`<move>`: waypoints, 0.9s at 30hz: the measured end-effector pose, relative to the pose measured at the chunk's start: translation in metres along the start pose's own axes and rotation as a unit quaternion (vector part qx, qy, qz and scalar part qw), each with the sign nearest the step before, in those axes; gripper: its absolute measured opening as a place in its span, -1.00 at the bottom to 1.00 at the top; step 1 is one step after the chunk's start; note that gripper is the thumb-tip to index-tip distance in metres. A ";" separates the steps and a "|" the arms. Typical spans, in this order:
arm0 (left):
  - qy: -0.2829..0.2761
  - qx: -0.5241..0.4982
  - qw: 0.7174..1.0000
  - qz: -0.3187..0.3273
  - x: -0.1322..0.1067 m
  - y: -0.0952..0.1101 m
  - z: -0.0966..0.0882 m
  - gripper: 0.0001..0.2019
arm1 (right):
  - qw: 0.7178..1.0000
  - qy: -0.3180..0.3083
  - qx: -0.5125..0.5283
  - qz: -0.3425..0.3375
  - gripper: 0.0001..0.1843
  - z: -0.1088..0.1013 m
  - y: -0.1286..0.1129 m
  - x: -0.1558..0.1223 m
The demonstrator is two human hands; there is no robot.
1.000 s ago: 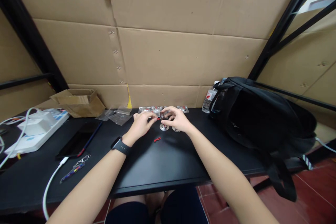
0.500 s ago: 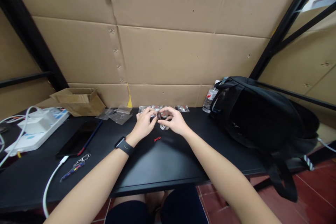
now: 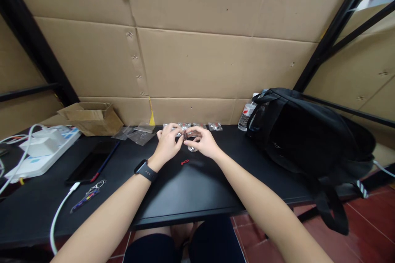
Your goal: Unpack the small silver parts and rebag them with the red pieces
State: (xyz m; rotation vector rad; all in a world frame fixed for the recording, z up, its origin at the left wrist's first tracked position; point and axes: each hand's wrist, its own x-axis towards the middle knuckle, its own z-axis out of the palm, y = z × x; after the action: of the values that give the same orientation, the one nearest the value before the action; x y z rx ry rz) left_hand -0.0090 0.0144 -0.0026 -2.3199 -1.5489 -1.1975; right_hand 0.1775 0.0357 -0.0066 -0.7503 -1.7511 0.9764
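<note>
Between the fingertips of both hands is a small dark brown rounded piece (image 3: 185, 135), mostly covered by fingers. My left hand (image 3: 169, 141) pinches it from the left; a dark watch (image 3: 145, 170) is on that wrist. My right hand (image 3: 202, 141) grips it from the right with thumb and fingers closed. Just under the right fingers a small shiny round item (image 3: 192, 148) lies on the black table (image 3: 191, 189); its kind is unclear. A small red cord loop (image 3: 184, 162) lies nearer to me. Several small clear packets (image 3: 215, 126) sit behind the hands.
Left are a brown paper box (image 3: 92, 119), flat clear plastic bags (image 3: 140, 135), a white power strip (image 3: 43, 154), a phone (image 3: 92, 162) on a white cable and a keychain (image 3: 88, 197). A water bottle (image 3: 246, 117) and black backpack (image 3: 314, 139) stand right. Cardboard (image 3: 191, 65) closes the back.
Both hands stay together around the brown piece; the left fingers have shifted slightly and now cover more of it. The view has tilted a little.
</note>
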 end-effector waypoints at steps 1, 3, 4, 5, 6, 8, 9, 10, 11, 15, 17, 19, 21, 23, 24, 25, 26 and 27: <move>-0.001 -0.003 1.000 -0.003 0.000 0.000 0.000 -0.87 | 1.000 0.002 0.003 -0.004 -0.56 0.000 0.000 0.000; -0.008 -0.016 1.000 -0.009 0.000 0.000 0.000 -0.87 | 1.000 0.005 0.003 -0.017 -0.55 0.000 0.000 0.000; -0.014 -0.027 0.999 -0.013 0.001 -0.001 0.001 -0.88 | 1.000 0.006 0.000 -0.024 -0.53 0.000 -0.001 0.000; -0.020 -0.039 0.999 -0.017 0.001 -0.002 0.001 -0.88 | 1.000 0.008 -0.005 -0.030 -0.52 0.000 -0.002 0.000; -0.026 -0.051 0.998 -0.022 0.001 -0.003 0.002 -0.88 | 0.999 0.010 -0.011 -0.034 -0.51 0.000 -0.003 0.000; -0.033 -0.077 0.996 -0.029 0.002 -0.005 0.003 -0.88 | 0.999 0.014 -0.023 -0.041 -0.52 -0.001 -0.006 0.000; -0.035 -0.090 0.995 -0.032 0.003 -0.006 0.004 -0.88 | 0.998 0.016 -0.031 -0.045 -0.54 -0.001 -0.006 0.000; -0.036 -0.104 0.993 -0.035 0.003 -0.007 0.006 -0.88 | 0.998 0.017 -0.039 -0.048 -0.55 -0.002 -0.007 0.000; -0.038 -0.117 0.992 -0.037 0.003 -0.008 0.007 -0.88 | 0.997 0.019 -0.047 -0.051 -0.55 -0.002 -0.007 0.000; -0.040 -0.125 0.991 -0.035 0.003 -0.008 0.007 -0.89 | 0.998 0.014 -0.041 -0.046 -0.56 -0.003 -0.006 0.001; -0.025 -0.095 0.995 -0.026 0.001 -0.006 0.005 -0.91 | 0.999 0.005 -0.019 -0.028 -0.59 -0.003 -0.004 0.002; -0.009 -0.058 0.998 -0.009 0.000 -0.003 0.002 -0.92 | 1.000 -0.001 0.000 -0.005 -0.60 -0.002 -0.003 0.001; 0.002 -0.031 0.999 0.015 -0.001 0.000 -0.001 -0.92 | 1.000 -0.002 0.018 0.019 -0.58 -0.001 -0.002 0.000; 0.004 -0.019 0.999 0.033 -0.001 0.003 -0.003 -0.92 | 0.999 -0.001 0.033 0.043 -0.57 -0.001 -0.001 -0.001; 0.005 -0.018 0.999 0.035 -0.001 0.004 -0.003 -0.91 | 0.998 -0.002 0.036 0.053 -0.58 -0.001 -0.001 -0.001; 0.007 -0.019 0.999 0.030 -0.001 0.005 -0.004 -0.90 | 0.997 -0.004 0.038 0.060 -0.59 -0.002 -0.001 -0.001; 0.008 -0.022 0.999 0.023 -0.001 0.005 -0.004 -0.90 | 0.997 -0.006 0.037 0.063 -0.61 -0.003 -0.001 0.000; 0.009 -0.026 1.000 0.015 -0.001 0.006 -0.004 -0.89 | 0.998 -0.008 0.031 0.060 -0.62 -0.004 0.000 0.001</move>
State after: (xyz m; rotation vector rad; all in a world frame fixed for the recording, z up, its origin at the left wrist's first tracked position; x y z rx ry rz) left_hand -0.0068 0.0089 0.0015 -2.3497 -1.4906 -1.2634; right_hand 0.1806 0.0374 -0.0050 -0.8164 -1.6972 1.1156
